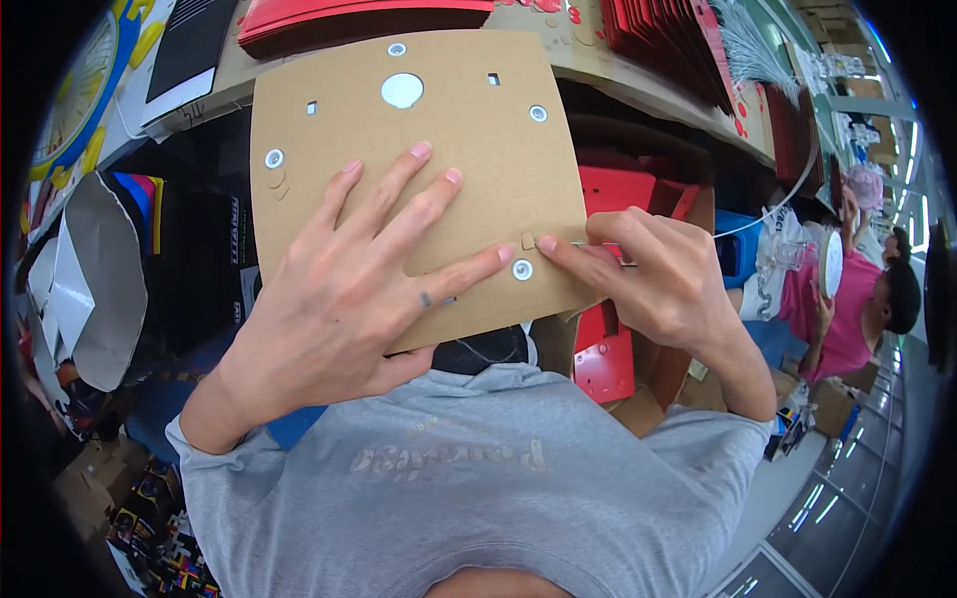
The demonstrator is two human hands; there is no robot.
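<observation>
A brown cardboard sheet lies tilted in front of me, with a round hole near its top, small slots, and several metal eyelets. My left hand rests flat on it with fingers spread, the thumb at its lower edge. At the sheet's right edge, my right hand is closed, fingers curled and the thumb tip beside a small cardboard tab above an eyelet. A thin white cord runs into the right hand; a thin pale length shows between its fingers.
Red stacked sheets and more red stacks stand on the workbench. A bundle of white cords lies at the far right. Below the sheet, an open carton holds red pieces. Another person in pink sits at right.
</observation>
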